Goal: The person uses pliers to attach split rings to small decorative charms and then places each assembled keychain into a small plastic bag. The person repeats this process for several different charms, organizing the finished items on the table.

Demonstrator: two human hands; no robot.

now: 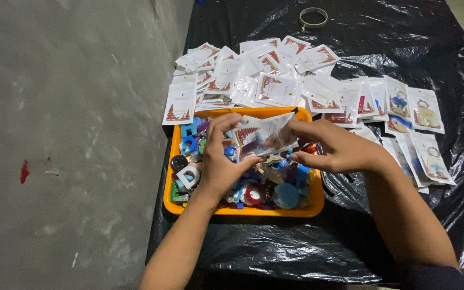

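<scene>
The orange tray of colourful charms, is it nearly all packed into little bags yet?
Partly. Many small white packets already lie piled on the black plastic sheet, and some at the right show charms inside. Right now the left hand and right hand hold one clear packet above the orange plastic tray. The tray looks full of colourful charms, so plenty remains.
</scene>
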